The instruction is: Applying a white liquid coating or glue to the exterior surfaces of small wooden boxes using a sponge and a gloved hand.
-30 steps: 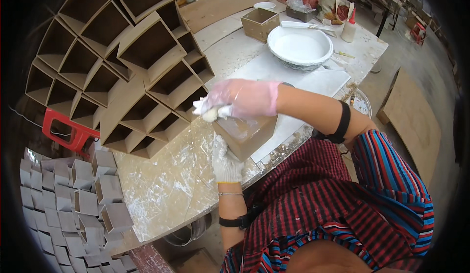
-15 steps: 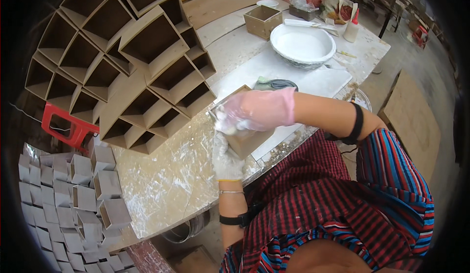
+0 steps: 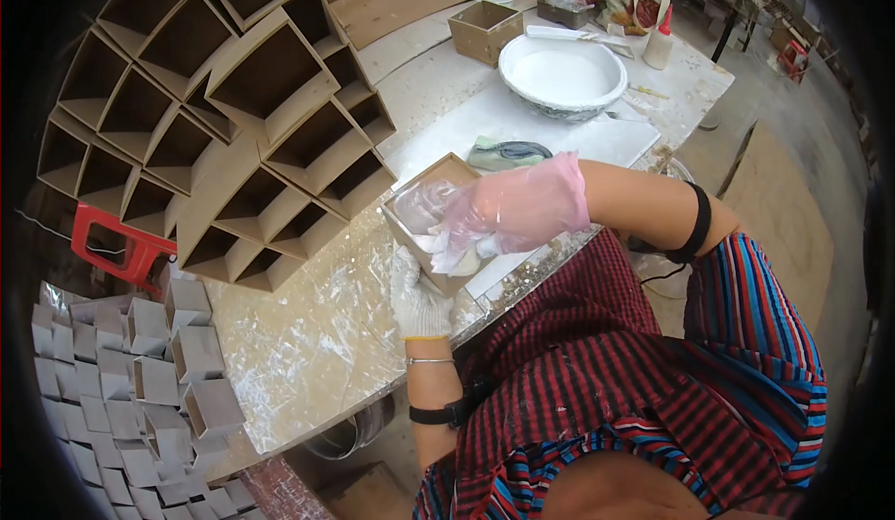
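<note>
1. An open-topped box point(image 3: 447, 170) of smooth tan board, straight-walled and sharp-cornered, stands tilted toward the near edge of the desk point(image 3: 303, 343).
2. The left hand point(image 3: 419, 296), in a ribbed white knit glove, is against the box's near left side; how far its fingers close cannot be told.
3. The right hand point(image 3: 511, 211), in loose, glossy pink plastic film, reaches over the box. Its fingers are bent; whitish material shows there, but I cannot tell whether they grip it.
4. Beyond lies a crumpled dark and pale-green thing point(image 3: 510, 154); farther right, a round basin point(image 3: 562, 75) holds something white.
5. The desk is flat, scuffed and white-splattered.
6. At left, brown open boxes point(image 3: 270, 71) are stacked like cubbyholes, with grey boxes point(image 3: 112, 385) nearer.
7. Grey floor point(image 3: 778, 115) spreads at right.
</note>
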